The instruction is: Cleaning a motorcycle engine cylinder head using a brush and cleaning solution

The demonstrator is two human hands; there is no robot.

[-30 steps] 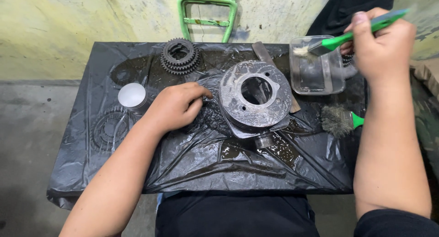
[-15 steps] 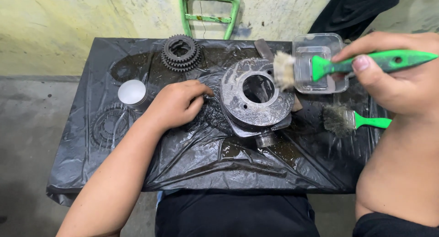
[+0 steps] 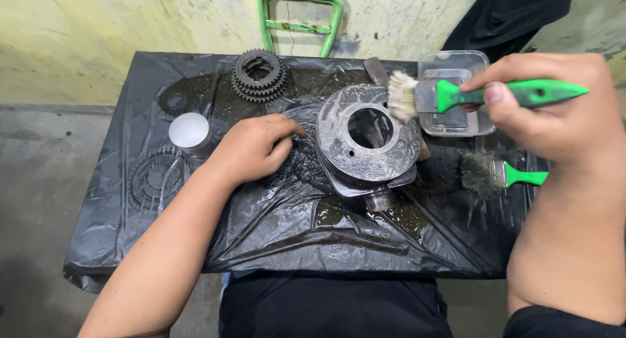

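Head view. The cylinder (image 3: 368,139) lies in the middle of the black sheet (image 3: 274,240), bore up, its fins on the left side and a stub at the near edge. Its top face is grey and wet, with dark grime around the bore and along the fins, and oily liquid pools on the sheet just near of it. So, by my judgement, the cleaning is under way but not finished: the face is wetted and partly scrubbed, the fins and sides look dirty.

The right hand (image 3: 548,106) comes in from the right, forearm running near to far, fingers clenched around the green handle of a brush (image 3: 456,95). The bristles touch the far right rim of the cylinder, just beside a clear tub (image 3: 456,93) of liquid.

The left hand (image 3: 251,149) reaches in from the near left, palm down, fingers curled and pressed against the fins, steadying the cylinder rather than gripping around it.

A second brush (image 3: 502,175) with dark bristles lies on the sheet at right. A gear cluster (image 3: 259,74) sits far left, a round lid (image 3: 189,131) to the left, and a ring gear (image 3: 156,180) beneath the sheet.
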